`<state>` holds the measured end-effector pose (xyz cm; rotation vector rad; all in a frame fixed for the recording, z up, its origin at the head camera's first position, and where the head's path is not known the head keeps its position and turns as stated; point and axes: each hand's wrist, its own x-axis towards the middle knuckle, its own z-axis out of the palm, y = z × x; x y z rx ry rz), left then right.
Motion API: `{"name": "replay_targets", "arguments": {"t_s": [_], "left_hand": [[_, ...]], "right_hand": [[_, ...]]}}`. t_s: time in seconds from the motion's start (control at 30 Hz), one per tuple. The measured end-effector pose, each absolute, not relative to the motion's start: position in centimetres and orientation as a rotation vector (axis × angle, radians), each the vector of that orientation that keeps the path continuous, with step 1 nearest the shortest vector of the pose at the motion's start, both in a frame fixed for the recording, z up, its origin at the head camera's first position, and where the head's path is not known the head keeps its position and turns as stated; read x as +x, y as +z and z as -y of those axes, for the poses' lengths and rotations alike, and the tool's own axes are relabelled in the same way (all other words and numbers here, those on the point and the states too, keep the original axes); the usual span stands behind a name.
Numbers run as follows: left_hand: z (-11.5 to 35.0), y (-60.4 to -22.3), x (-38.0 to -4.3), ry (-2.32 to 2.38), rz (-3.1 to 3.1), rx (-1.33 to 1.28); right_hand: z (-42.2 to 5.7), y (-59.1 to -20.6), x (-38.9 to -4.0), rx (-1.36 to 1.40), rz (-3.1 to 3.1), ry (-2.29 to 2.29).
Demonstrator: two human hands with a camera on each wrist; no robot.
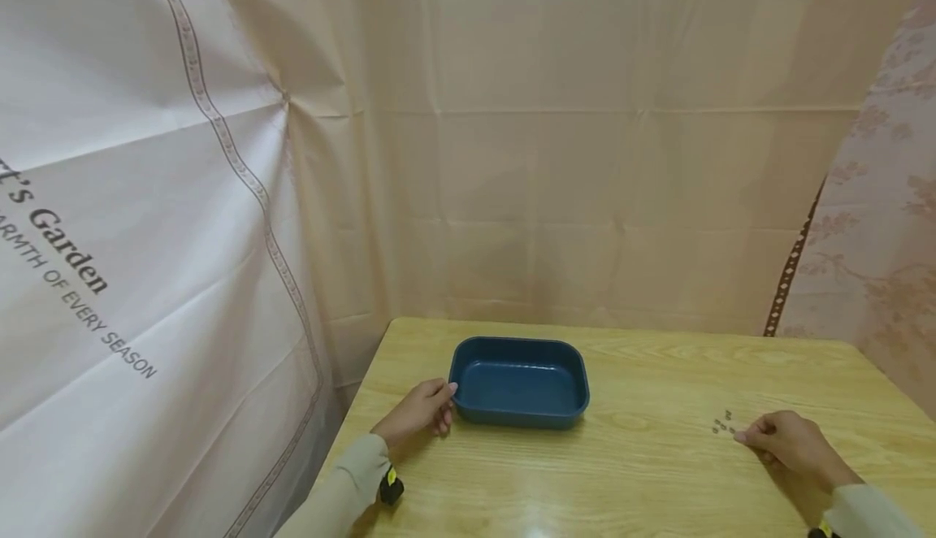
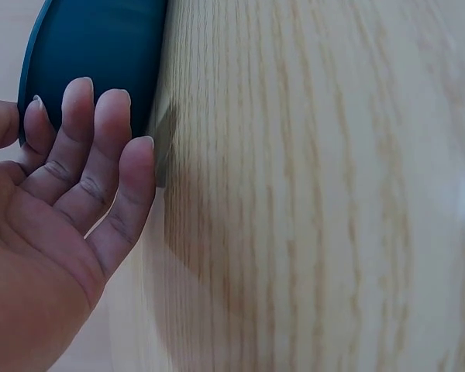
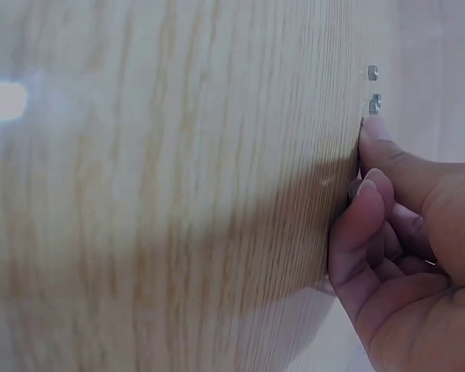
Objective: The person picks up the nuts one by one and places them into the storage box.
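Observation:
A dark blue rectangular tray point(image 1: 519, 422) stands on the table's left part. My left hand point(image 1: 420, 414) holds its left end, thumb at the rim and the other fingers below. In the left wrist view those fingers point(image 2: 77, 105) are loosely bent beside the blue wall. Far to the right, several small metal nuts point(image 3: 373, 73) lie on the wood in a loose group. My right hand point(image 1: 793, 443) is down at their near side, thumb and forefinger close together by one nut point(image 1: 733, 431). The remaining fingers point(image 3: 360, 221) curl toward the palm. Whether a nut is between the fingertips is hidden.
The light wood table point(image 1: 643, 457) extends between tray and nuts. Beige cloth point(image 1: 585, 156) hangs behind its back edge. A printed white cloth point(image 1: 146, 278) hangs on the left, and a flowered one point(image 1: 877, 253) on the right.

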<state>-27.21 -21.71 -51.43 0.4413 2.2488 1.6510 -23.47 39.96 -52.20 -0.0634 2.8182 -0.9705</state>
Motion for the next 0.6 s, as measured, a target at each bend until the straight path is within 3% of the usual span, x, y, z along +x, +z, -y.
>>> {"name": "replay_targets", "arguments": {"t_s": [0.6], "left_hand": [[21.68, -51.69, -27.18, 1.652, -2.282, 0.444]], "right_hand": [[-40.20, -51.80, -23.44, -0.234, -2.898, -0.854]]}}
